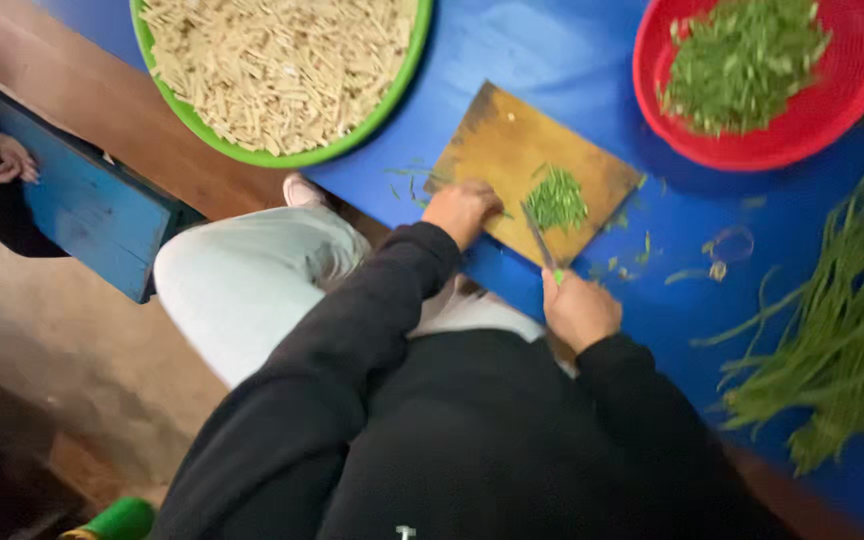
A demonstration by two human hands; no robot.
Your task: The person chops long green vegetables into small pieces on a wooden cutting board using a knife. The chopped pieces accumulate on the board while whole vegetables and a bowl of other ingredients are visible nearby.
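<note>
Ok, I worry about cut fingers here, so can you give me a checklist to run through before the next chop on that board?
1. Knife gripped: ok, the right hand is closed round its handle.
2. Left hand away from the blade: ok, it rests on the cutting board beside the chopped greens, apart from the knife.
3. Left fingers curled under: cannot tell, they are hidden.
4. Board lying flat on the blue table: ok.
5. Room on the board: ok, only one small pile of greens.
6. Uncut green stalks at hand: ok, heaped to the right.
</note>
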